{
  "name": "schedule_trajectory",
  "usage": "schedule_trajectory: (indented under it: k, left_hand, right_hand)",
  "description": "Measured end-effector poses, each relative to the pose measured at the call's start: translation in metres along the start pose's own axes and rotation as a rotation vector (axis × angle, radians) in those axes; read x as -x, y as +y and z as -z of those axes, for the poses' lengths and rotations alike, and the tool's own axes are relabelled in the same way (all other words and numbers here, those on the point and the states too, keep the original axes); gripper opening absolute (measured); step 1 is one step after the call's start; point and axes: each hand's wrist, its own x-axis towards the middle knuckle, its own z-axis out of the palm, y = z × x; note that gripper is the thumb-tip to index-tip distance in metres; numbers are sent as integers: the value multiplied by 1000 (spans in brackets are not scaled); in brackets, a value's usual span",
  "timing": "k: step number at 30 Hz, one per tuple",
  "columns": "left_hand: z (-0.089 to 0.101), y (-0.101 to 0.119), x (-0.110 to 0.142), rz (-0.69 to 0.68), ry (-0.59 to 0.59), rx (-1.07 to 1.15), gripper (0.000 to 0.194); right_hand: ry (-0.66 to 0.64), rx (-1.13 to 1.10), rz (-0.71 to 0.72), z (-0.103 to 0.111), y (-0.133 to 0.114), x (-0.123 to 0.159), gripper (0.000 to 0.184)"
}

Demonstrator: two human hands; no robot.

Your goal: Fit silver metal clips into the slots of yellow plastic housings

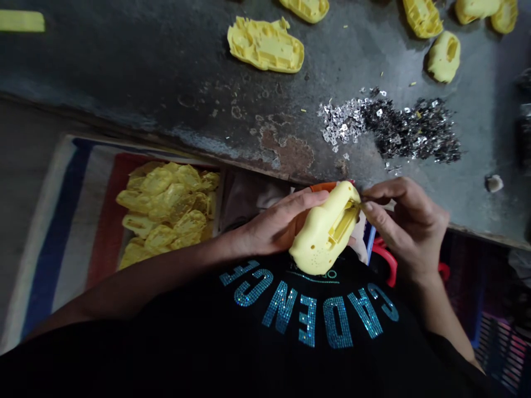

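Note:
A yellow plastic toy shell (317, 237) with a rectangular slot and small round holes is tilted in front of my chest. My left hand (277, 221) grips it from the left side, thumb along its upper edge. At the slot's upper end, my right hand (409, 221) pinches with thumb and forefinger. What sits in that pinch is too small and dark to make out, perhaps a bit of metal. Beyond my hands, a heap of small metal plates (398, 127) lies on the grey worktable (166, 72).
Other yellow shell halves (265, 45) lie on the table, more of them at the far right (444, 57). A box of yellow shells (166, 204) stands at the lower left on a striped sheet (103, 221). The table edge runs just beyond my hands. A blue basket (501, 348) is at lower right.

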Motion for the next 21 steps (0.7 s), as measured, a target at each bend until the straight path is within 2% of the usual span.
schedule_trajectory:
  k: [3, 6, 9, 12, 17, 19, 21]
  left_hand:
    - [-2, 0, 1, -31, 24, -4, 61]
    - [-4, 1, 3, -25, 56, -10, 58]
    - [-5, 3, 5, 12, 41, -16, 70]
    - [-4, 5, 5, 74, -26, -17, 86]
    - [-3, 7, 2, 90, -81, -8, 94]
    - [-5, 7, 3, 90, -59, -21, 94]
    - [-10, 8, 4, 67, 13, -30, 88]
  right_hand:
    - [-90, -107, -63, 5, 4, -9, 12]
    - [-172, -266, -155, 4, 7, -20, 25]
    - [-249, -480, -270, -1, 11, -27, 36]
    - [-261, -612, -314, -7, 17, -27, 33]
    - [-160, -621, -269, -5, 24, -20, 27]
    - [-207, -580, -264, 1, 23, -20, 27]
    - [-264, -504, -254, 7, 19, -22, 29]
